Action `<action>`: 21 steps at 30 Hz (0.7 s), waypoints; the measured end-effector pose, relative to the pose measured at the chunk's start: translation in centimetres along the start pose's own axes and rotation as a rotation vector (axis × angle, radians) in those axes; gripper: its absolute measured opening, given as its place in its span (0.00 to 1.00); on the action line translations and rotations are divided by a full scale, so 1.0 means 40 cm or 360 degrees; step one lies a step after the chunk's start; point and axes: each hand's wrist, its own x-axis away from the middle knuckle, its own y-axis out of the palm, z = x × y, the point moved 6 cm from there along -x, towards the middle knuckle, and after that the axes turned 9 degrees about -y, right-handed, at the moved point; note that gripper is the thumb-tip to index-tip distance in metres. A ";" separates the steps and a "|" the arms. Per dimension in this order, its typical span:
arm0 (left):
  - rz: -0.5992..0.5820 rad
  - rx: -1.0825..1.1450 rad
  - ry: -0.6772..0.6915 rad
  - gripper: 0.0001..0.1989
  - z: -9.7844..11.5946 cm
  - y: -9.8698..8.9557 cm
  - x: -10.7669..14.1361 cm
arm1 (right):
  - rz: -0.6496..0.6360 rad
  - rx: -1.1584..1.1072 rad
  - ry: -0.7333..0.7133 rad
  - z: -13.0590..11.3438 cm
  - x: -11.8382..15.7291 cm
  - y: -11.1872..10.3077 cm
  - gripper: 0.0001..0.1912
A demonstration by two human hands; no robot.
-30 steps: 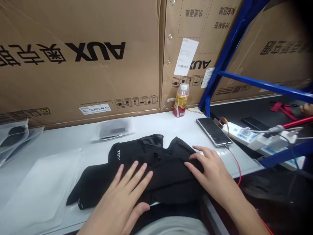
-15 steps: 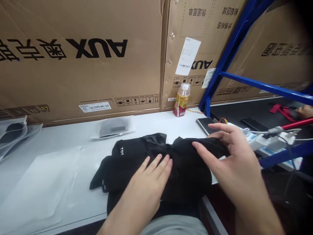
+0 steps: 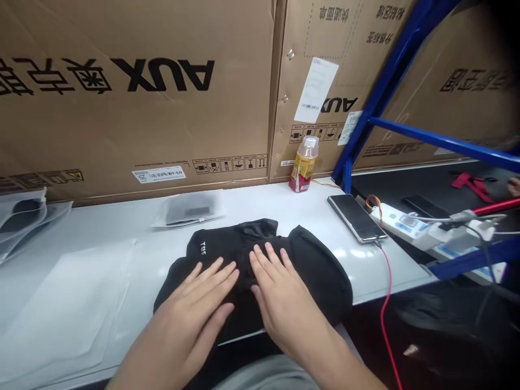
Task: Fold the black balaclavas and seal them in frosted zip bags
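Observation:
A black garment point(image 3: 320, 265) with small white lettering near its upper left lies folded on the white table, close to the front edge. My left hand point(image 3: 190, 314) rests flat on its left part, fingers stretched out. On the middle of the cloth lies my right hand point(image 3: 284, 292), also flat with fingers extended. Neither hand grips the fabric. Parts of the garment under both palms are hidden.
Behind stand large cardboard boxes point(image 3: 162, 124). A clear bag with a dark item point(image 3: 189, 210), other clear bags point(image 3: 69, 303), a drink bottle point(image 3: 304, 165) and a charging phone point(image 3: 357, 216) lie or stand on the table. A blue rack point(image 3: 382, 81) rises at right; another person's hand point(image 3: 514, 187) shows there.
My right hand has come left from the garment's right end onto its middle. That right end is now folded inward, uncovering the phone. My left hand has shifted left.

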 end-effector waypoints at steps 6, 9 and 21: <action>0.0227 -0.0172 0.0000 0.36 0.054 0.009 -0.040 | 0.0149 -0.0449 -0.0047 0.032 0.002 -0.074 0.25; 0.0160 -0.0265 0.0081 0.30 0.065 0.029 -0.043 | 0.0514 -0.0325 0.0443 0.132 0.049 -0.131 0.17; 0.0017 -0.0034 0.0092 0.26 0.112 0.031 -0.084 | 0.0576 0.0052 0.0612 0.107 0.020 -0.213 0.05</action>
